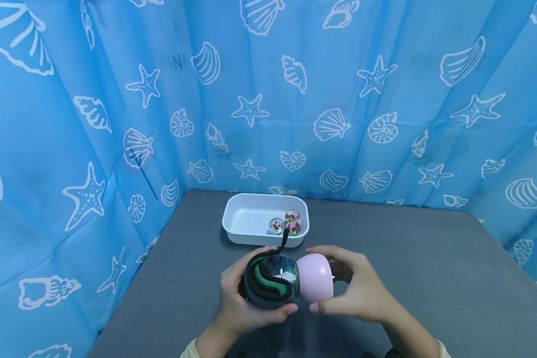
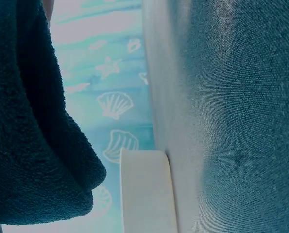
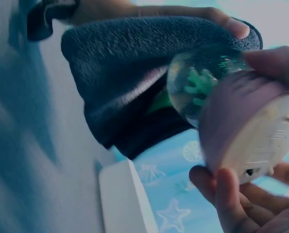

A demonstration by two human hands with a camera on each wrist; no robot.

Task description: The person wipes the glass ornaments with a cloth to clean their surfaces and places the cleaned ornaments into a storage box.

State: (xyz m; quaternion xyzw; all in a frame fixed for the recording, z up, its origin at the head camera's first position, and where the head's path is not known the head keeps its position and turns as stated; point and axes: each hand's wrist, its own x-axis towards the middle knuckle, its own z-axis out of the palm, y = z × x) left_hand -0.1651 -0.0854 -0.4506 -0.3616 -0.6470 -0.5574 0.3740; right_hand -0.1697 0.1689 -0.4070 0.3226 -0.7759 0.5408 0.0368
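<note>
A snow globe with a pink base (image 1: 315, 278) is held sideways between the two hands, above the table. My right hand (image 1: 358, 286) grips the base, thumb on the near side and fingers on the far side. Around the clear dome (image 3: 180, 92) my left hand (image 1: 238, 301) holds a dark fleecy cloth (image 1: 252, 281) with a green stripe and a black loop. The cloth covers part of the dome, and green shapes show inside it. In the right wrist view the base's pale underside (image 3: 268, 141) faces outward. The cloth (image 2: 32, 145) blocks much of the left wrist view.
Behind the hands a white plastic bin (image 1: 239, 238) stands on the grey table (image 1: 429, 278). Three small globes (image 1: 276, 226) with little figures lie at its right end. A blue curtain (image 1: 268, 99) with shells and starfish hangs behind and along the sides.
</note>
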